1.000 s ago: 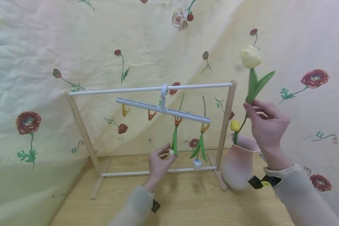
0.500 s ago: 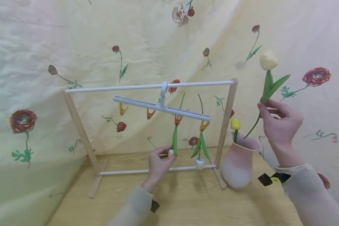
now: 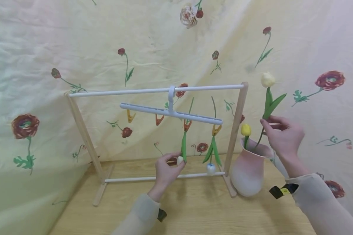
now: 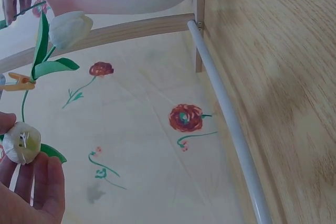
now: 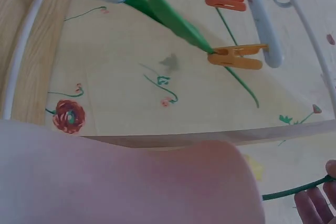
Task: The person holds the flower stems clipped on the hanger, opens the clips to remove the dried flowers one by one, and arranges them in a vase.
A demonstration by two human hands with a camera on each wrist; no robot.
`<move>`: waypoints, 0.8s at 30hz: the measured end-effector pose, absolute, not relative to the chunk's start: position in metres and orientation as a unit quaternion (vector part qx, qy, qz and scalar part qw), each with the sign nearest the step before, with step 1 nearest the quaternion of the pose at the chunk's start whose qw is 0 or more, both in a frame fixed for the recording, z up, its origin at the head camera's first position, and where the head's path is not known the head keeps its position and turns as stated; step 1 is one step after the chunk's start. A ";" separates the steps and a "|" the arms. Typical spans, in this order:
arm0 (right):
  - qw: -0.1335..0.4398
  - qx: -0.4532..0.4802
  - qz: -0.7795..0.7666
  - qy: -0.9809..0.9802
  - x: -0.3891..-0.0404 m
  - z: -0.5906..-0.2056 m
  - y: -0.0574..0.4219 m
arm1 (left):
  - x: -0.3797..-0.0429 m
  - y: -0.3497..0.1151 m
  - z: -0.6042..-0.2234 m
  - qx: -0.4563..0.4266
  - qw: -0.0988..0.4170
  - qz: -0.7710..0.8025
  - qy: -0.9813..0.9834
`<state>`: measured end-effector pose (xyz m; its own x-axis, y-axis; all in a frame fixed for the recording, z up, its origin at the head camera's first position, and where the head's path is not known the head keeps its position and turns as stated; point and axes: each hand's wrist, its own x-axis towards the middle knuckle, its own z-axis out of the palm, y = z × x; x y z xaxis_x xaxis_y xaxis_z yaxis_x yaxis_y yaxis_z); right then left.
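My right hand (image 3: 285, 137) pinches a white tulip (image 3: 267, 80) by its stem below the leaves, bloom up. Its lower stem reaches into the mouth of the pink-and-white vase (image 3: 247, 176), where a yellow tulip (image 3: 245, 130) also stands. With thumb and fingers, my left hand (image 3: 166, 171) holds the bloom of another white tulip (image 4: 22, 142), which hangs head down from a red-orange clip (image 3: 187, 125) on the white hanger (image 3: 171, 113). Beside it, a tulip with a white-and-blue bloom (image 3: 210, 168) hangs upside down from a yellow-orange clip (image 3: 216, 130).
The hanger hooks over the top rod (image 3: 120, 93) of a wooden-legged rack and tilts down to the right. A yellow clip (image 3: 130, 116) and a red-orange clip (image 3: 159, 120) hang without flowers. The rack's right leg (image 3: 236, 130) stands close by the vase. Flower-patterned cloth (image 3: 91, 42) surrounds the wooden table (image 3: 194, 209).
My right hand moved right, then came back left and down, bringing the tulip's stem lower into the vase's mouth. My left hand stays on the hanging tulip's bloom.
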<state>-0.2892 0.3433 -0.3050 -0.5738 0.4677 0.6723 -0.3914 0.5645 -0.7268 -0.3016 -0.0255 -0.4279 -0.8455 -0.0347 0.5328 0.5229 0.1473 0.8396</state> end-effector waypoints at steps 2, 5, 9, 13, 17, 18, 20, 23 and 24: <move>0.447 -0.023 0.445 -0.776 -0.289 -0.308 0.344 | -0.301 -0.026 -0.428 -0.170 0.222 -0.629 -0.725; 0.425 -0.018 0.395 -0.814 -0.288 -0.312 0.346 | -0.299 -0.026 -0.428 -0.169 0.223 -0.628 -0.726; 0.410 -0.002 0.341 -0.846 -0.287 -0.317 0.347 | -0.297 -0.028 -0.427 -0.166 0.222 -0.630 -0.726; 0.387 0.007 0.309 -0.869 -0.288 -0.321 0.348 | -0.298 -0.029 -0.428 -0.164 0.221 -0.628 -0.728; 0.357 0.011 0.301 -0.884 -0.288 -0.325 0.347 | -0.298 -0.030 -0.430 -0.164 0.222 -0.625 -0.731; 0.353 0.013 0.302 -0.886 -0.288 -0.326 0.347 | -0.298 -0.030 -0.430 -0.166 0.222 -0.624 -0.730; 0.346 0.017 0.305 -0.887 -0.288 -0.328 0.347 | -0.299 -0.030 -0.431 -0.170 0.224 -0.622 -0.731; 0.337 0.019 0.304 -0.891 -0.289 -0.330 0.347 | -0.300 -0.030 -0.431 -0.177 0.229 -0.620 -0.730; 0.333 0.018 0.303 -0.893 -0.289 -0.331 0.347 | -0.301 -0.030 -0.431 -0.178 0.230 -0.619 -0.729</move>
